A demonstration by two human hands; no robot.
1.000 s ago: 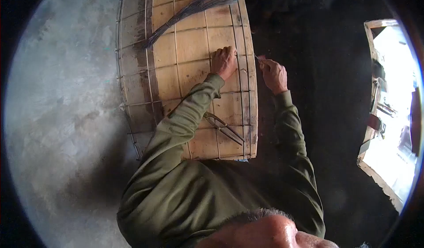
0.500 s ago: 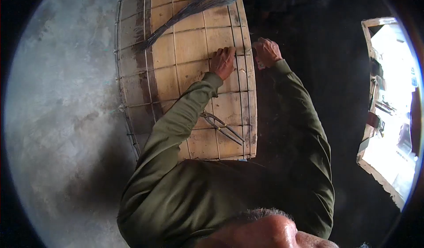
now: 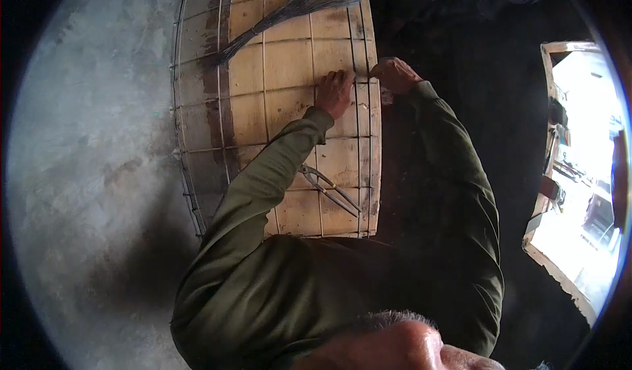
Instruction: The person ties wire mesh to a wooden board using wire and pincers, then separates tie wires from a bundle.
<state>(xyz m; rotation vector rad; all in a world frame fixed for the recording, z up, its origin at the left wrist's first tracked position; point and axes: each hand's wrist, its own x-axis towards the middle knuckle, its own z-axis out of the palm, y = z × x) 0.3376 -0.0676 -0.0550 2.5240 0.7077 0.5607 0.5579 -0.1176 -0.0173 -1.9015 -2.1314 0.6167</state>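
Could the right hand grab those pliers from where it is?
Probably yes. The pliers lie on the metal grid, their handles spread toward the right hand's side, and nothing seems to cover them. The left sleeve is close to their other end only.

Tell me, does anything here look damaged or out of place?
The bright opening's lower edge looks ragged, perhaps broken, and dark stains streak the boards toward the left. Nothing seems spilled; the pliers lie loose across the rods.
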